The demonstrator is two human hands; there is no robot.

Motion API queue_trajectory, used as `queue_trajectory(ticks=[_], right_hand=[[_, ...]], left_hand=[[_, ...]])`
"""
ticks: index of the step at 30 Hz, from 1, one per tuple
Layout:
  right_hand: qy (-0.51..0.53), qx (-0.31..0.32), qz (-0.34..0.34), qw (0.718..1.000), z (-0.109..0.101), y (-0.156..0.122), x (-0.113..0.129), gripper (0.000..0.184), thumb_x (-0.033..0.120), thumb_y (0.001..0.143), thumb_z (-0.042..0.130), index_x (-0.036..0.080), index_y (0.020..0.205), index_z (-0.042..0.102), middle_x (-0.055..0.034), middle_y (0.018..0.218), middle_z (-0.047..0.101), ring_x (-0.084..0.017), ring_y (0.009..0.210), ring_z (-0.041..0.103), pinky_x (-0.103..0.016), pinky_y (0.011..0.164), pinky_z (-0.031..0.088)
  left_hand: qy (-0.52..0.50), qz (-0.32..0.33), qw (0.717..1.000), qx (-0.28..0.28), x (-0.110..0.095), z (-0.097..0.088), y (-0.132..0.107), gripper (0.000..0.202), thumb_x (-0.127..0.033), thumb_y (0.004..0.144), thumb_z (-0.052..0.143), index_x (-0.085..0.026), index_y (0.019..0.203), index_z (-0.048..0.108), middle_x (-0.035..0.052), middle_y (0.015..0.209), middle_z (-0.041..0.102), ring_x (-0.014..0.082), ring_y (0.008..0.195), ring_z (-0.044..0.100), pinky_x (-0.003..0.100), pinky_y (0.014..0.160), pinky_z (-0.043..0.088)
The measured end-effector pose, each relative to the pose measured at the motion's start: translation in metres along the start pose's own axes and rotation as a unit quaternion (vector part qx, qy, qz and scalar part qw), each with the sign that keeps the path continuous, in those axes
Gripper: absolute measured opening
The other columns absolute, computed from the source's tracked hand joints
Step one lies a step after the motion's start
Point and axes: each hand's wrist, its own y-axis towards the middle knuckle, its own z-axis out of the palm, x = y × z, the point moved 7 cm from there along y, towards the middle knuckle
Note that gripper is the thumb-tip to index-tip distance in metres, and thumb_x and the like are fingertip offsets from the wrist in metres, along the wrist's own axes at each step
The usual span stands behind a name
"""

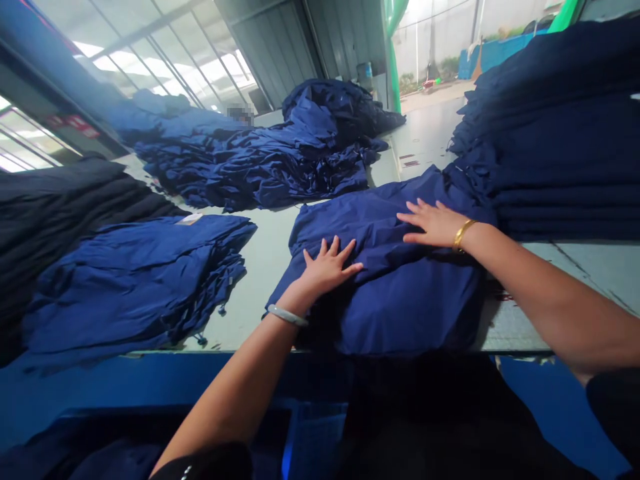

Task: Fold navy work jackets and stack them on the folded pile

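Observation:
A dark blue garment (410, 307) lies spread at the front of the table, its cloth creased and its near edge reaching the table's edge. My left hand (327, 267) rests on its left part, palm down with fingers spread. Further right, my right hand (433, 223) lies flat on the same cloth, fingers apart. Neither hand grips anything. Which kind of garment it is, I cannot tell.
Left of the garment lies a pile of blue garments (135, 280), beside black ones (65, 207). Heaped blue clothes (260, 160) cover the table's far side. A tall folded stack (565, 153) stands at right. A blue crate (320, 427) sits below the table (270, 233).

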Motion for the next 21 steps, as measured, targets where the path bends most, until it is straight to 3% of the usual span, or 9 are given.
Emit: queue_trajectory(ticks=[2,4,7,10,12,15,17,21], right_hand=[[-0.005,0.100,0.046,0.994,0.025,0.000,-0.007,0.094,0.079,0.084,0.067,0.035,0.165,0.047,-0.0113,0.175,0.036,-0.047,0.159,0.032,-0.072,0.124,0.028],[-0.004,0.139,0.074,0.987,0.035,-0.002,-0.013,0.097,0.083,0.083,0.064,0.037,0.166,0.045,-0.0112,0.176,0.033,-0.049,0.160,0.030,-0.074,0.125,0.025],[-0.001,0.083,0.080,0.993,0.020,0.000,-0.011,0.084,0.083,0.095,0.046,0.037,0.166,0.045,-0.0086,0.178,0.031,-0.047,0.162,0.026,-0.074,0.127,0.017],[-0.004,0.000,0.048,0.999,0.002,0.002,0.003,0.073,0.074,0.104,0.033,0.038,0.167,0.042,-0.0045,0.179,0.027,-0.039,0.166,0.017,-0.070,0.131,0.006],[-0.013,0.020,0.043,0.999,0.009,0.002,0.008,0.069,0.069,0.107,0.032,0.037,0.167,0.042,-0.0044,0.179,0.026,-0.036,0.167,0.015,-0.069,0.131,0.003],[-0.012,0.095,0.066,0.993,0.034,0.000,0.008,0.069,0.068,0.107,0.035,0.038,0.168,0.039,-0.0062,0.179,0.026,-0.037,0.167,0.015,-0.072,0.129,0.008],[-0.005,0.110,0.073,0.991,0.043,-0.001,0.009,0.069,0.068,0.107,0.035,0.038,0.170,0.035,-0.0061,0.180,0.023,-0.037,0.167,0.013,-0.073,0.128,0.012],[0.012,0.111,0.074,0.991,0.038,0.000,0.010,0.068,0.067,0.108,0.036,0.038,0.169,0.039,-0.0063,0.180,0.024,-0.038,0.167,0.014,-0.075,0.127,0.013]], left_hand=[[-0.004,-0.007,1.000,0.023,-0.005,0.013,-0.002,0.087,-0.083,0.099,0.033,-0.042,0.174,0.014,0.0131,0.182,0.006,0.0494,0.166,0.001,0.090,0.116,0.003],[-0.012,-0.006,0.999,0.036,-0.004,0.017,-0.001,0.087,-0.082,0.099,0.032,-0.041,0.174,0.012,0.0129,0.182,0.004,0.0492,0.166,0.000,0.090,0.116,0.004],[-0.029,-0.017,0.999,0.042,0.003,0.010,0.002,0.080,-0.076,0.103,0.027,-0.040,0.174,0.013,0.0121,0.182,0.008,0.0479,0.166,0.005,0.089,0.117,0.009],[-0.002,-0.046,0.999,-0.003,0.015,-0.006,0.007,0.074,-0.070,0.107,0.022,-0.040,0.174,0.015,0.0111,0.182,0.011,0.0462,0.166,0.006,0.088,0.118,0.006],[0.019,-0.078,0.997,-0.015,0.024,-0.007,0.010,0.076,-0.073,0.105,0.022,-0.040,0.174,0.016,0.0120,0.182,0.011,0.0489,0.166,0.006,0.090,0.116,0.006],[0.024,-0.109,0.994,0.009,0.036,0.004,0.015,0.081,-0.076,0.103,0.021,-0.038,0.174,0.015,0.0143,0.181,0.012,0.0519,0.164,0.010,0.092,0.114,0.013],[0.028,-0.105,0.994,0.012,0.039,0.012,0.017,0.082,-0.076,0.103,0.019,-0.037,0.174,0.013,0.0139,0.182,0.012,0.0511,0.164,0.010,0.092,0.113,0.014],[0.033,-0.098,0.995,-0.002,0.041,0.016,0.018,0.081,-0.075,0.103,0.018,-0.037,0.174,0.013,0.0134,0.182,0.012,0.0503,0.165,0.009,0.092,0.113,0.013]])
